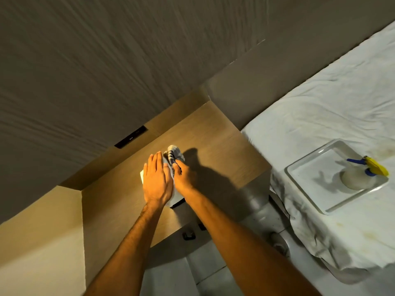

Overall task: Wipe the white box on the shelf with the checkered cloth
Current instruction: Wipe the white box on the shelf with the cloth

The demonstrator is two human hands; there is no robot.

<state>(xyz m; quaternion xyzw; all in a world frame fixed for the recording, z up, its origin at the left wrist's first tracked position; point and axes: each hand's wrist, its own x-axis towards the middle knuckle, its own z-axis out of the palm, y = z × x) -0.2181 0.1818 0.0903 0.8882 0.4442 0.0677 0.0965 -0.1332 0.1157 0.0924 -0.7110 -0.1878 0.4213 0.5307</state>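
The white box [175, 196] stands on the wooden shelf [213, 133], mostly hidden under my hands. My left hand [157, 180] lies flat on top of it, fingers straight and together, pressing it down. My right hand [184, 177] is closed on the checkered cloth [174, 153], a bunched white-and-dark-blue rag. The cloth sits against the box's far right side, sticking out beyond my fingers. Only a left corner and the near right edge of the box show.
A wall rises behind the shelf, with a dark slot [130, 137] in the wooden back panel. To the right is a bed with a white sheet [333, 107], carrying a clear tray [303, 167] with a spray bottle [361, 174]. Grey tiled floor lies below.
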